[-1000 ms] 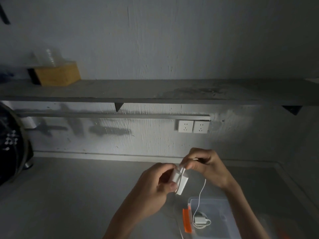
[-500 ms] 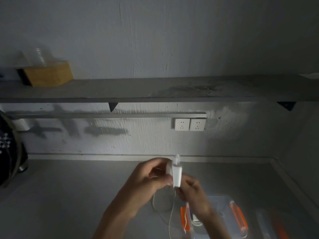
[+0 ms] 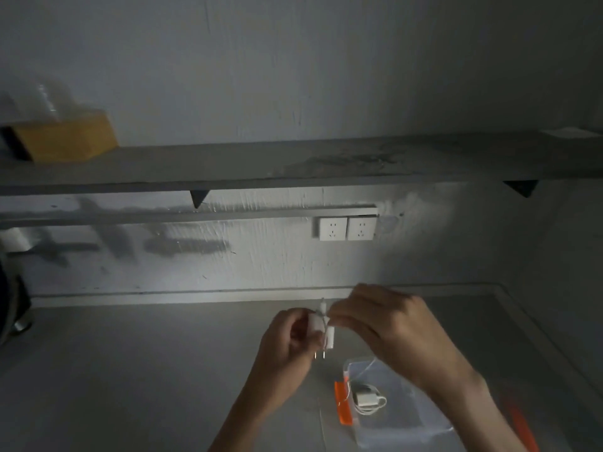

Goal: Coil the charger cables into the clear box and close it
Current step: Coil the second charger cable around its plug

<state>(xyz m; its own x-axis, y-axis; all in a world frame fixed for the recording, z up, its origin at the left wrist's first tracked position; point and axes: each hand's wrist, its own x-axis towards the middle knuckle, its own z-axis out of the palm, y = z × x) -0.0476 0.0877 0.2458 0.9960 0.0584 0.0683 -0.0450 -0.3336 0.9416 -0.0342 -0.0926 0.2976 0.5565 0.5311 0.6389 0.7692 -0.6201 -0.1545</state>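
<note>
My left hand [image 3: 290, 340] gripping white charger [image 3: 323, 332], steadying it; right hand [image 3: 381, 324] pinching cable [image 3: 365, 370] for winding; clear box [image 3: 401, 415] waiting at 5 o'clock.

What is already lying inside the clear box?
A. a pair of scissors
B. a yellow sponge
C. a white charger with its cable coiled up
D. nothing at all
C: a white charger with its cable coiled lies inside the clear box, beside the orange latch, while both hands hold another charger above the counter.
</note>
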